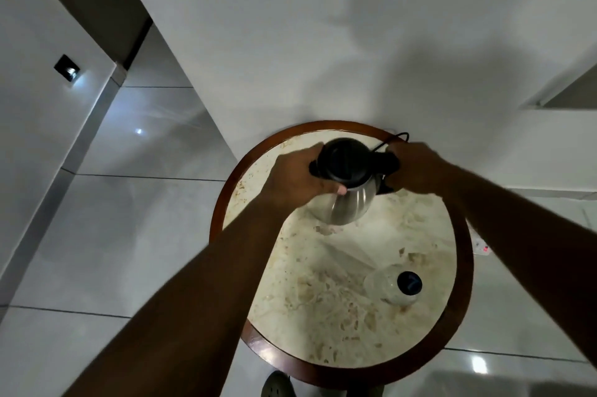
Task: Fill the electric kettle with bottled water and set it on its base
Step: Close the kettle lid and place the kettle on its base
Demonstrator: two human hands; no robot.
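A steel electric kettle (pixel 350 202) with a black lid stands at the far side of a small round marble table (pixel 323 299). My left hand (pixel 294 178) wraps around the kettle's upper body and lid edge. My right hand (pixel 412 167) grips the black handle on the kettle's right side. The lid looks closed. A clear water bottle (pixel 392 288) with a dark cap stands upright near the table's right front. A black cord (pixel 395 138) runs behind the kettle; the base is hidden under it.
The table has a brown wooden rim (pixel 223 202) and stands against a white wall. Glossy tiled floor surrounds it. A wall socket (pixel 483 246) sits low to the right. My shoe (pixel 277 387) shows below the table's near edge.
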